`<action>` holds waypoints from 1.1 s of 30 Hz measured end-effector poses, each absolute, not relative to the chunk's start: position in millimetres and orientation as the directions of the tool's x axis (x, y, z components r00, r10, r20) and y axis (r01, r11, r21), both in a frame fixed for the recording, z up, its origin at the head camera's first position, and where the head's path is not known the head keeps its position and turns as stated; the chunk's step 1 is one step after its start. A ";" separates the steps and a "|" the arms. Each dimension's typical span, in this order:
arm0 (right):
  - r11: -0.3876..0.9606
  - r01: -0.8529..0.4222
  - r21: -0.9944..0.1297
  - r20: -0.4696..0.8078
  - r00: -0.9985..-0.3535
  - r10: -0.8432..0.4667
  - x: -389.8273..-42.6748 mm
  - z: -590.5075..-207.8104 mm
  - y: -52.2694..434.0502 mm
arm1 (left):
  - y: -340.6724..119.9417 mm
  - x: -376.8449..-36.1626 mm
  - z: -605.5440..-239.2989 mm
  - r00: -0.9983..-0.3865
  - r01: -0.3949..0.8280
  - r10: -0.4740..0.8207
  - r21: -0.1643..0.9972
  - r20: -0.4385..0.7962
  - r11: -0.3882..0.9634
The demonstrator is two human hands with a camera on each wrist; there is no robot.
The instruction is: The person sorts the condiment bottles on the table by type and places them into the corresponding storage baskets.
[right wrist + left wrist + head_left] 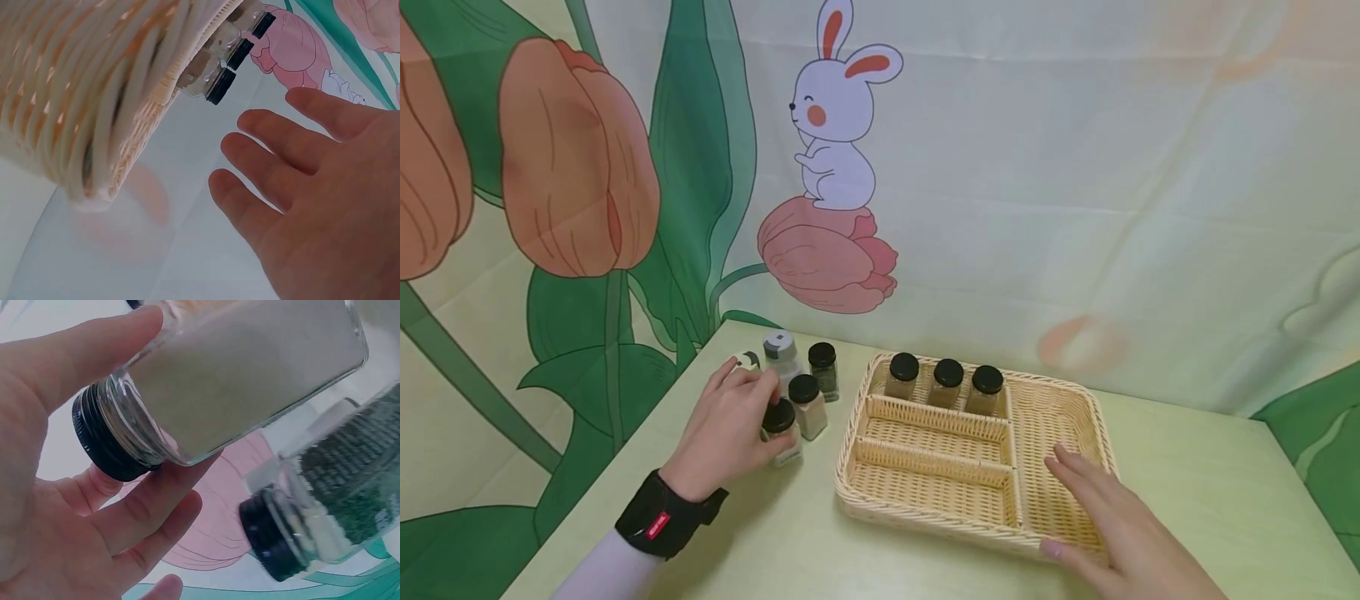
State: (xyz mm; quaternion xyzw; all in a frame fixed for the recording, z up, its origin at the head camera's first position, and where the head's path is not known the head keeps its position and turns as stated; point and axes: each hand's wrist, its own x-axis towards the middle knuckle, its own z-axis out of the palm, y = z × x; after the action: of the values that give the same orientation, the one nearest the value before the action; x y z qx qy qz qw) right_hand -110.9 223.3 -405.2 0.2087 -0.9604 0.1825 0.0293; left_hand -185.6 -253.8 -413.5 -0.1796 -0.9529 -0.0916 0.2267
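Left hand (730, 433) grips a black-capped glass jar of pale powder (781, 431), no label readable, near the tabletop's far left corner; right hand (1112, 521), fingers straight, rests on the woven wicker tray (925, 517).

clear glass jar (250, 369), woven wicker basket (1097, 417)

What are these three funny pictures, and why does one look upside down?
They all show one moment. A person wears three small cameras: one on the head, one on each wrist. The head view looks down at a pale green table. The left hand grips a glass spice jar with a black lid; the left wrist view shows that jar very close, so it looks tipped. More jars stand beside it. The right hand lies flat and open on the wicker basket, holding nothing. Three black-lidded jars stand in the basket's back compartment. The right wrist view shows the basket's rim close up.
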 end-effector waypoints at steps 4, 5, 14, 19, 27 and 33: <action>0.836 -0.435 -0.335 0.162 -0.900 -0.404 -107.0 -405.0 220.4 | -251.2 -181.7 -407.1 -0.822 0.398 0.309 0.094 0.478 0.913; 0.832 -0.446 -0.331 0.177 -0.895 -0.409 -106.0 -405.4 219.6 | -250.6 -180.7 -405.8 -0.819 0.401 0.311 0.094 0.482 0.911; 0.816 -0.507 -0.279 0.241 -0.859 -0.451 -101.6 -409.4 215.0 | -244.4 -171.5 -391.6 -0.792 0.420 0.319 0.084 0.520 0.904; 0.813 -0.507 -0.285 0.226 -0.860 -0.457 -100.4 -411.5 212.1 | -241.4 -168.9 -381.4 -0.766 0.441 0.342 0.058 0.545 0.896; 0.807 -0.543 -0.232 0.270 -0.833 -0.482 -100.0 -415.8 208.4 | -236.8 -173.5 -364.2 -0.706 0.487 0.350 0.063 0.615 0.871; 0.811 -0.525 -0.257 0.245 -0.848 -0.471 -100.1 -416.7 207.0 | -226.2 -182.8 -365.0 -0.678 0.574 0.356 0.161 0.643 0.803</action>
State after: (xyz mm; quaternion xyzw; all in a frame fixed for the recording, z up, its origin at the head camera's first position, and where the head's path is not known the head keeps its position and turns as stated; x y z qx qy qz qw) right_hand -100.1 207.0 -416.7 0.2627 -0.9479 0.1591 0.0851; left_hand -182.8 -226.2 -365.0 -0.2589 -0.8985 -0.1781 0.3065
